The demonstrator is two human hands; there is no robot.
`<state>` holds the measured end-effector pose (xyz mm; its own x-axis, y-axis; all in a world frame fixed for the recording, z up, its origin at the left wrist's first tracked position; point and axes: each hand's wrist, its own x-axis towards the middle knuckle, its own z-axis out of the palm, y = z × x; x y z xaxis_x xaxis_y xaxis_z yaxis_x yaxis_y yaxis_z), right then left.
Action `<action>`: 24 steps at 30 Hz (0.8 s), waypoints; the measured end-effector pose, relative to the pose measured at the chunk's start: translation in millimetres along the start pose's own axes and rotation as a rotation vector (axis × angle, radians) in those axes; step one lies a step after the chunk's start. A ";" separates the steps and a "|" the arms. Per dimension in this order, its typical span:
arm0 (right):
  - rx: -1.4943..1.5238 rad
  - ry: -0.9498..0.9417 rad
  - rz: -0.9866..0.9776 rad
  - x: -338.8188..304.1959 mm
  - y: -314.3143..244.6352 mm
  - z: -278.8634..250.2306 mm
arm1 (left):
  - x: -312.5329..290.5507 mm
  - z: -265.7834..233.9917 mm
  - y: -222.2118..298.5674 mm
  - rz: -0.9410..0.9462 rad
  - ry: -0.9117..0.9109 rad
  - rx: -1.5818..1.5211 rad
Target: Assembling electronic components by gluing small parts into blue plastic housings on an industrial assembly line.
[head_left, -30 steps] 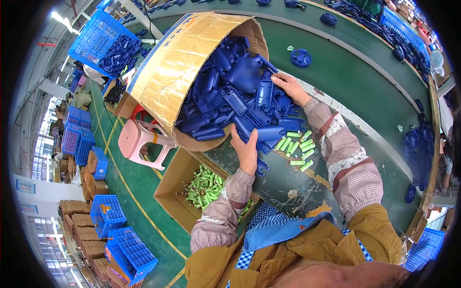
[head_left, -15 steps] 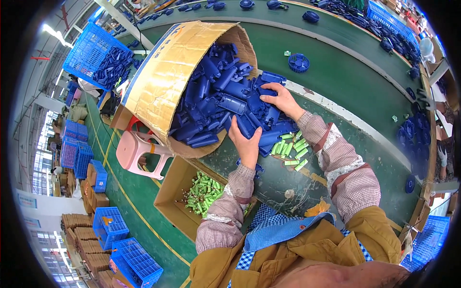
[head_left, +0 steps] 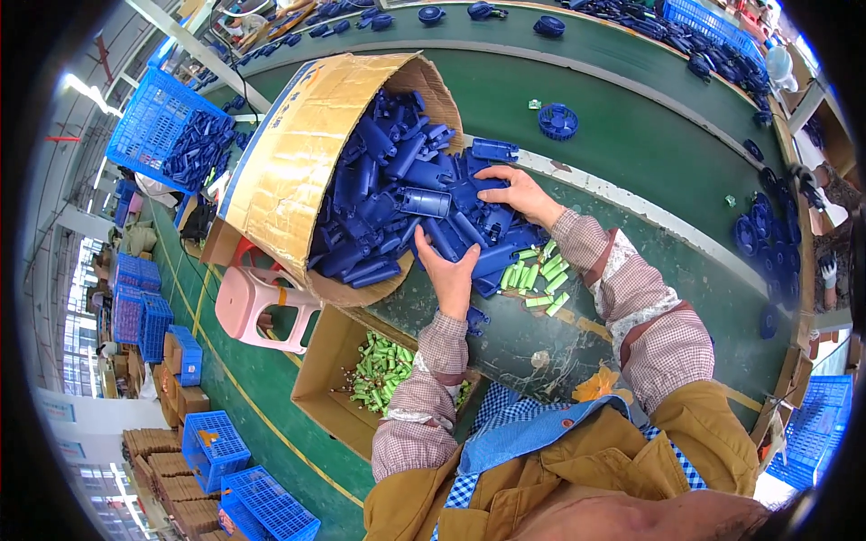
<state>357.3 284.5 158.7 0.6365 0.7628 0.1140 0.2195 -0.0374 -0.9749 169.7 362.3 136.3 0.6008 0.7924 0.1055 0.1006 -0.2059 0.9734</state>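
- Head view: the blue plastic parts (head_left: 424, 203) lie in a heap that spills from the mouth of a tipped cardboard box (head_left: 293, 135) onto the dark counter (head_left: 514, 353).
- Left hand (head_left: 451, 278): it rests against the near edge of the heap, its grip open, thumb and fingers spread apart among the parts.
- Right hand (head_left: 526, 195): it reaches over the far side of the heap, fingers bent and touching the parts; whether its grip closes on one cannot be told, as the undersides of the fingers are hidden.
- Just beside the heap, below the right hand, several green cylinders (head_left: 557, 304) lie loose on the counter.
- An open carton (head_left: 316, 361) stands below the counter's edge at the left, with many more green cylinders inside.
- A pink stool (head_left: 236, 307) stands near the tipped box.
- Beyond the heap, a round blue piece (head_left: 557, 122) sits on the green belt (head_left: 649, 149).
- An orange scrap (head_left: 595, 385) lies near the person's body.
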 end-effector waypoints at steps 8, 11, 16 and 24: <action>0.330 -0.083 0.128 -7.1 1.1 -2.5 | -3.3 -0.8 17.0 -0.151 -0.052 -0.423; 0.341 -0.080 0.107 -10.0 -3.2 0.2 | -1.6 -6.8 12.5 -0.134 -0.075 -0.451; 0.374 -0.042 0.090 -17.5 -14.5 -4.2 | -3.8 -8.2 26.2 -0.119 -0.115 -0.494; 0.437 -0.041 0.089 -24.8 -28.4 -4.4 | -6.7 -15.9 45.8 -0.100 -0.129 -0.444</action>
<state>338.5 263.8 184.4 0.6069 0.7943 0.0269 -0.1733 0.1653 -0.9709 157.7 356.7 183.4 0.7020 0.7121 0.0084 -0.1694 0.1556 0.9732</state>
